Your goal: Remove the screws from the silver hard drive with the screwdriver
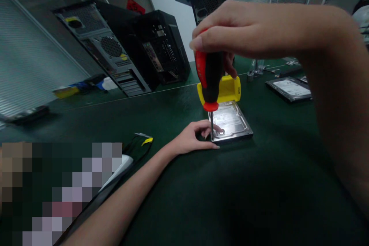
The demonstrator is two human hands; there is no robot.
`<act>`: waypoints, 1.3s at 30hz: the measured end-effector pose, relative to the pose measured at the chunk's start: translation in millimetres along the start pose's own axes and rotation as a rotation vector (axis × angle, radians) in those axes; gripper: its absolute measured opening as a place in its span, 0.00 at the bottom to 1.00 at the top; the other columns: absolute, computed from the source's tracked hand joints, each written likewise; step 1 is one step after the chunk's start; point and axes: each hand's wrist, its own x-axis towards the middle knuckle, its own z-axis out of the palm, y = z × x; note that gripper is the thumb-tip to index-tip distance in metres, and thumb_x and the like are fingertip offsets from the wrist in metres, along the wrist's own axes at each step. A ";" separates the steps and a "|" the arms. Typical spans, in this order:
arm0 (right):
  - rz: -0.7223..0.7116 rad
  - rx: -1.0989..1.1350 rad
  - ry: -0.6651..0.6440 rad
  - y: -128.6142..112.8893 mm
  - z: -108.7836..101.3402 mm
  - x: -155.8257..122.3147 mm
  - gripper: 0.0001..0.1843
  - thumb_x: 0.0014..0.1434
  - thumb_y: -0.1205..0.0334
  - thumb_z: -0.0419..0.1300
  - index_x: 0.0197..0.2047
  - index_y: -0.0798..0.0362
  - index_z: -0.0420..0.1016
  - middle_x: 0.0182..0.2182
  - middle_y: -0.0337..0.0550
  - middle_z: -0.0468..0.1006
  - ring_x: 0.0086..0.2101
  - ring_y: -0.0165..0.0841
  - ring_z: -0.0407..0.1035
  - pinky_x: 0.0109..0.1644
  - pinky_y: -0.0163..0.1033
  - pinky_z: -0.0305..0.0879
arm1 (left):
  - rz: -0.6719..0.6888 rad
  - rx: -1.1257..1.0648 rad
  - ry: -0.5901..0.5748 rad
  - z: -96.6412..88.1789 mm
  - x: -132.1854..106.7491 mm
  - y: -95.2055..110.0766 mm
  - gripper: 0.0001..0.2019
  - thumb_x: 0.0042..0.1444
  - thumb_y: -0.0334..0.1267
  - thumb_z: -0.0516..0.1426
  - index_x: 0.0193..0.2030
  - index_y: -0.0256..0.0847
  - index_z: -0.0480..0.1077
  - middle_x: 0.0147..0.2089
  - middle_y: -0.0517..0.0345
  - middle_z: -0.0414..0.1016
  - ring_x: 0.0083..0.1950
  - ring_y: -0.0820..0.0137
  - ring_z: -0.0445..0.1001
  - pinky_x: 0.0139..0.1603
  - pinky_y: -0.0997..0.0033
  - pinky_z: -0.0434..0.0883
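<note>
My right hand (227,27) is wrapped from above round the red and black handle of a screwdriver (211,80). The shaft points straight down, and its tip meets the near left corner of a silver hard drive (232,117), where the screw itself is too small to make out. My left hand (193,136) steadies that same drive from the left, the thumb along its near edge and a finger resting on its metal cover. Right behind the drive stands a yellow tray-like holder (230,89), partly hidden by the screwdriver.
Two black computer cases (106,46) (164,50) stand at the back left of the green table (178,188). Another hard drive (291,87) lies to the right, beside small metal parts. A cable with a yellow tag (147,141) lies left of my forearm. The lower left corner is pixelated.
</note>
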 end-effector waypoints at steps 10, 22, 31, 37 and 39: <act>-0.073 -0.081 0.030 4.2 -4.0 -8.4 0.25 0.62 0.47 0.45 0.48 0.58 0.72 0.30 0.38 0.70 0.29 0.21 0.66 0.27 0.22 0.60 | 0.012 -0.018 0.002 0.4 -0.6 -0.7 0.23 0.46 0.44 0.62 0.49 0.38 0.69 0.37 0.58 0.66 0.33 0.75 0.59 0.35 0.73 0.59; -0.049 0.020 0.010 -5.3 4.0 1.2 0.26 0.61 0.46 0.44 0.33 0.61 0.69 0.23 0.39 0.67 0.22 0.20 0.63 0.22 0.22 0.59 | -0.004 -0.013 0.014 2.1 -1.5 -0.4 0.23 0.46 0.46 0.62 0.49 0.39 0.69 0.38 0.58 0.66 0.33 0.75 0.59 0.35 0.73 0.59; -0.018 0.059 0.012 -4.1 8.6 3.0 0.20 0.63 0.52 0.45 0.37 0.60 0.69 0.28 0.41 0.71 0.27 0.23 0.67 0.25 0.24 0.63 | 0.000 -0.023 0.011 1.9 -1.9 1.0 0.23 0.46 0.45 0.62 0.48 0.39 0.69 0.37 0.58 0.66 0.33 0.74 0.60 0.34 0.73 0.59; -0.030 0.053 0.018 -0.8 5.3 1.5 0.22 0.62 0.49 0.47 0.43 0.61 0.69 0.32 0.42 0.71 0.31 0.25 0.68 0.26 0.24 0.63 | -0.004 -0.027 0.009 2.7 -2.5 0.0 0.23 0.46 0.46 0.62 0.49 0.39 0.68 0.37 0.58 0.66 0.33 0.74 0.61 0.35 0.73 0.59; -0.022 0.039 0.020 -1.9 5.7 0.9 0.24 0.61 0.47 0.47 0.42 0.60 0.70 0.31 0.41 0.71 0.31 0.24 0.68 0.24 0.24 0.62 | 0.000 -0.025 0.014 3.0 -2.9 -0.6 0.23 0.46 0.46 0.62 0.49 0.39 0.69 0.37 0.58 0.67 0.33 0.74 0.61 0.35 0.73 0.59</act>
